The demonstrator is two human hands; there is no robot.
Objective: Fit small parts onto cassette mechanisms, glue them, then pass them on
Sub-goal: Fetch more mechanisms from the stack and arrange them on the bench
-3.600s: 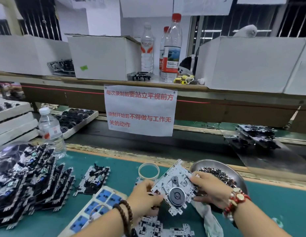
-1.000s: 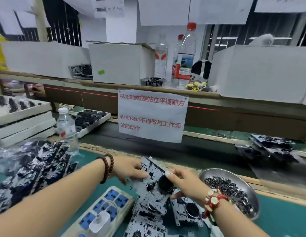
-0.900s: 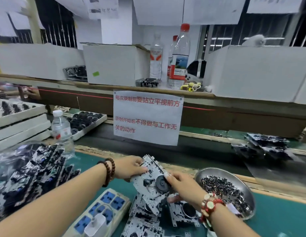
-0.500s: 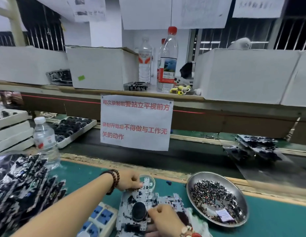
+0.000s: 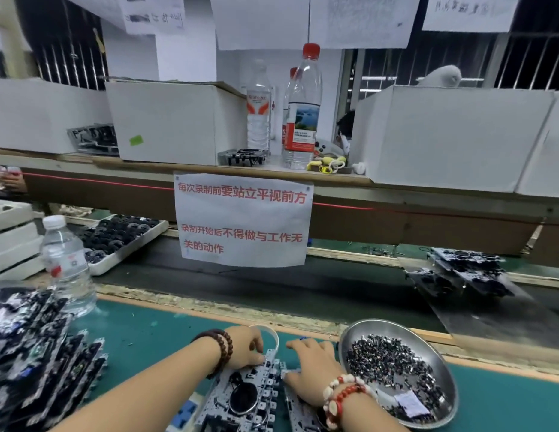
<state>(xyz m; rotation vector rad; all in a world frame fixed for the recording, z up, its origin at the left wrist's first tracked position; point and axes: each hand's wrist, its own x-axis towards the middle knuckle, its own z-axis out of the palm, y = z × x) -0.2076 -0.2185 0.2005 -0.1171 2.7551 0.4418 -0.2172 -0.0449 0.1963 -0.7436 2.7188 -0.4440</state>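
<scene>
On mechanism (image 5: 240, 397): L hand (image 5: 245, 347) gripping edge.

Both forearms are bare, with no sleeves in view. The left hand (image 5: 245, 346) has a bracelet of dark brown round beads (image 5: 223, 344) at its wrist. The right hand (image 5: 312, 367) has red and cream beaded bracelets (image 5: 342, 397) stacked at its wrist, the beads rounded and uneven in size.

Teal mat (image 5: 141, 335), silver bowl (image 5: 359, 330) of black parts (image 5: 387, 360), red-lettered white sign (image 5: 244, 219).
</scene>
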